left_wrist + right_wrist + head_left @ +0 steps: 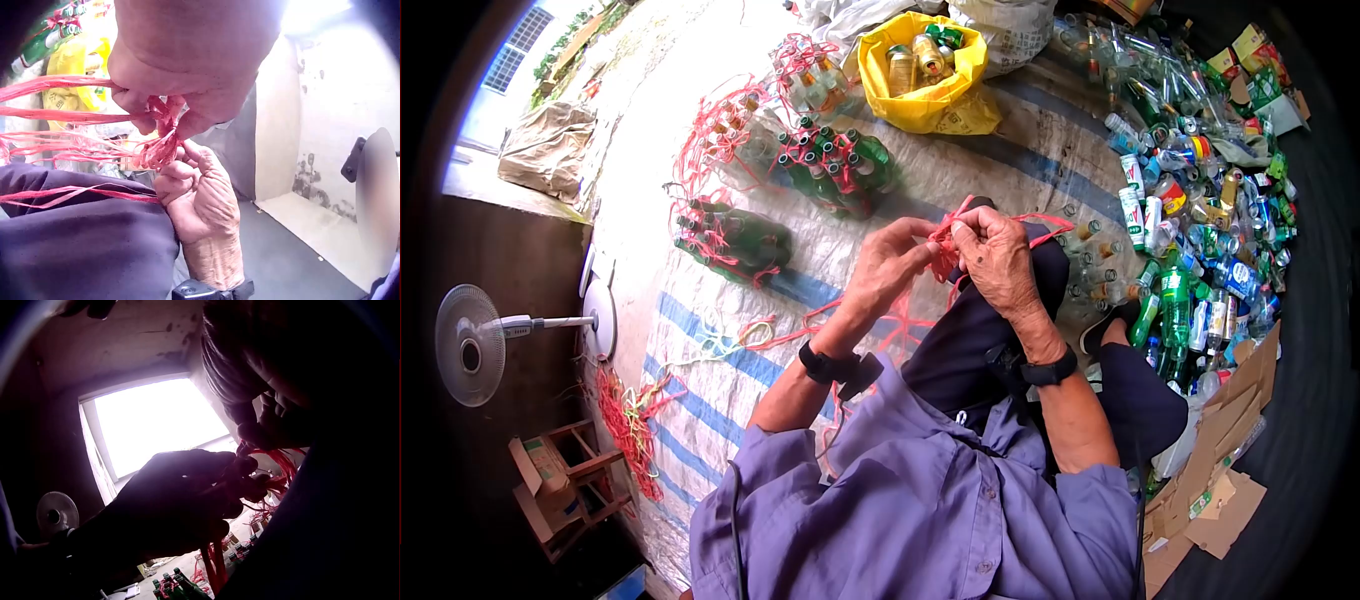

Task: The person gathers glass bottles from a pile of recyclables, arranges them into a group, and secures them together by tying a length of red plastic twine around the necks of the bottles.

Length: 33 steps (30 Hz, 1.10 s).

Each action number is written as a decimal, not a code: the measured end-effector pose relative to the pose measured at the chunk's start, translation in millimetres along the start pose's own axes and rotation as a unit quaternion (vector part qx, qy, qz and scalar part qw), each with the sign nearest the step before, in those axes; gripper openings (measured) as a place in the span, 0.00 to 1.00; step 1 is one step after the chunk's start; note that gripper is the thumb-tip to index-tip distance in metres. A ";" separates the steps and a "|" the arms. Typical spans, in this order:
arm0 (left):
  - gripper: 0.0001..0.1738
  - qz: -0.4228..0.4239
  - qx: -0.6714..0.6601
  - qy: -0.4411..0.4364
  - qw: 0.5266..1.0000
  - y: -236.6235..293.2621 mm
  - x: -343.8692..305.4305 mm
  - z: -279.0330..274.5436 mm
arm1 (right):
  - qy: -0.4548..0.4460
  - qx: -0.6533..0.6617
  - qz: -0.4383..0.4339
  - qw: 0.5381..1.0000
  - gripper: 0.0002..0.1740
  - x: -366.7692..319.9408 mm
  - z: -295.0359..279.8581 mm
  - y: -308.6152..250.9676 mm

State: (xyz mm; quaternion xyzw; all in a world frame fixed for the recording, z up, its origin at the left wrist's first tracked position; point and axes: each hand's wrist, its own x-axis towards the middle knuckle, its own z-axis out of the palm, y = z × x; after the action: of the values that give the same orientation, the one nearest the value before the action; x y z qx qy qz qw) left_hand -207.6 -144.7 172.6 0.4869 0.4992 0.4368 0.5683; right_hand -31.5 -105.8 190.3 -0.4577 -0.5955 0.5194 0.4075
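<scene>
Both hands meet over the person's raised knee on a knotted bunch of red plastic twine [943,255]. The left hand [890,262] pinches the bunch from the left between thumb and fingers. Opposite it, the right hand [1000,265] grips the same twine, thumb and curled fingertips close to the knot. In the left wrist view, loops of twine [159,147] bunch between the fingers, and long strands run off to the left. The right wrist view is dark; red strands [284,465] show beside the fingers. A loose end [1045,222] trails right past the right hand.
Tied bundles of green bottles [840,170] and clear bottles [810,80] stand on the striped sheet [700,400]. A yellow bag [920,105] holds cans. Loose clear bottles [1090,260] are by the knee; mixed bottles and cans [1175,300] pile at right. A fan [470,345] stands left.
</scene>
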 end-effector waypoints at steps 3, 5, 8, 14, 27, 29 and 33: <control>0.12 0.056 -0.027 0.007 0.998 -3.6 3.8 5.9 | -0.009 0.004 0.005 1.000 0.08 -0.9 -1.3 -3.5; 0.11 0.064 -0.022 0.015 0.998 -1.1 2.3 11.5 | -0.018 0.011 0.017 1.000 0.07 -1.5 -1.8 -4.5; 0.10 0.063 -0.030 0.017 0.997 3.8 1.1 14.2 | -0.036 0.024 0.017 0.999 0.07 -2.0 -1.1 -1.7; 0.11 -0.002 0.091 -0.025 0.995 6.9 3.5 2.2 | 0.020 -0.225 -0.089 0.970 0.08 -7.9 3.4 1.5; 0.11 -0.048 -0.028 -0.103 0.993 23.6 1.5 -8.4 | 0.054 -0.087 -0.066 0.993 0.13 -5.9 4.9 0.6; 0.11 -0.048 -0.010 -0.103 0.993 24.0 3.3 -8.7 | 0.060 -0.176 -0.130 0.974 0.15 -6.2 2.3 -1.9; 0.12 -0.030 -0.010 -0.109 0.994 10.5 8.3 -11.3 | 0.053 -0.190 -0.125 0.972 0.12 -6.0 3.6 8.5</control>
State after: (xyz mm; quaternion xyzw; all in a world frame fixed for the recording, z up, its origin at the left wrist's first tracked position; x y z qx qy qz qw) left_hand -217.9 -133.8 181.5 0.5108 0.4443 0.3686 0.6370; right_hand -32.4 -112.1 181.3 -0.4759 -0.7132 0.3164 0.4058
